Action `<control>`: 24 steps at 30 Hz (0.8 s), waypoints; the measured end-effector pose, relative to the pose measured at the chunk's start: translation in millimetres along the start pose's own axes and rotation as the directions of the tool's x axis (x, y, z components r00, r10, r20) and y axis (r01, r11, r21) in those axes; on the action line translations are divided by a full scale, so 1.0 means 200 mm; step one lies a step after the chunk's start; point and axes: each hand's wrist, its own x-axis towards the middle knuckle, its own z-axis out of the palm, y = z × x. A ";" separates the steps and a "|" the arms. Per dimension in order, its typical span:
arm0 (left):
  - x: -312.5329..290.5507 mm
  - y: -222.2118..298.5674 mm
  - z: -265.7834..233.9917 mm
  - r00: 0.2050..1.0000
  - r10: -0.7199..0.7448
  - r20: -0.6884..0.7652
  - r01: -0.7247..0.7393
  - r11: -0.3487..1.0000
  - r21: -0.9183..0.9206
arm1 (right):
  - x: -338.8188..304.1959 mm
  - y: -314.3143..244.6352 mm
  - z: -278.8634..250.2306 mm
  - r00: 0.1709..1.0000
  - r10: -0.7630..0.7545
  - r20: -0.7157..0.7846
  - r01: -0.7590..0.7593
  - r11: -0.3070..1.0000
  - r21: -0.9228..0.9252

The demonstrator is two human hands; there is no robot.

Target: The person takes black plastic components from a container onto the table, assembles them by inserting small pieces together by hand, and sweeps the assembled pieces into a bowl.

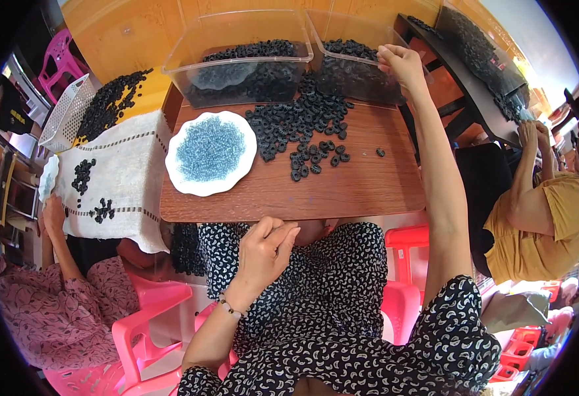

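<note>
My right hand [403,65] is stretched out over the rim of the right clear plastic bin [362,86], its fingers pinched together; I cannot make out what is in them, if anything. Closer to me, my left hand [266,249] is closed at the near edge of the brown wooden table [362,188], and its fingers hide whatever they may hold. Small black oval pieces [296,125] lie in a heap before the bins, with several strewn nearer. Left of them stands a white scalloped plate [179,179] full of clear bluish beads [210,148].
A second clear bin [243,86] with black pieces stands at the back. On the left, a cloth-covered table [131,152] bears black pieces, a white basket [67,115] and a co-worker's hand [53,214]. Another person in yellow [547,221] works at a dark table on the right.
</note>
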 end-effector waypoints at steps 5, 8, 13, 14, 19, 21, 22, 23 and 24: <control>0.00 0.00 -0.03 1.000 0.004 0.016 -0.004 1.000 -0.011 | -0.32 0.00 0.11 0.976 -0.165 0.145 0.178 0.981 -0.082; 0.01 0.00 -0.01 1.000 0.009 0.025 -0.009 1.000 -0.016 | -0.59 0.06 0.11 0.927 -0.236 0.291 0.298 0.935 -0.192; 0.01 0.00 0.00 0.999 0.006 0.042 -0.006 1.000 -0.008 | -0.91 0.09 0.09 0.912 -0.032 0.409 0.209 0.894 -0.396; 0.00 0.00 0.00 0.999 0.007 0.041 -0.006 1.000 -0.006 | -0.95 0.11 0.09 0.908 -0.061 0.414 0.248 0.875 -0.415; 0.00 0.00 0.02 0.998 -0.006 0.063 0.006 1.000 -0.005 | -1.01 0.21 0.09 0.907 -0.083 0.414 0.285 0.843 -0.457; 0.00 0.00 0.02 0.997 -0.014 0.070 0.015 1.000 -0.005 | -1.01 0.23 0.09 0.904 -0.107 0.414 0.307 0.836 -0.455; 0.00 -0.01 0.02 0.997 -0.027 0.068 0.028 1.000 -0.010 | -1.01 0.22 0.09 0.903 -0.107 0.415 0.307 0.837 -0.452; 0.00 -0.01 0.01 0.997 -0.040 0.066 0.041 0.999 -0.016 | -1.02 0.21 0.09 0.901 -0.117 0.417 0.317 0.834 -0.452; 0.00 -0.01 0.01 0.997 -0.044 0.064 0.045 0.999 -0.014 | -1.03 0.20 0.10 0.898 -0.128 0.421 0.330 0.830 -0.450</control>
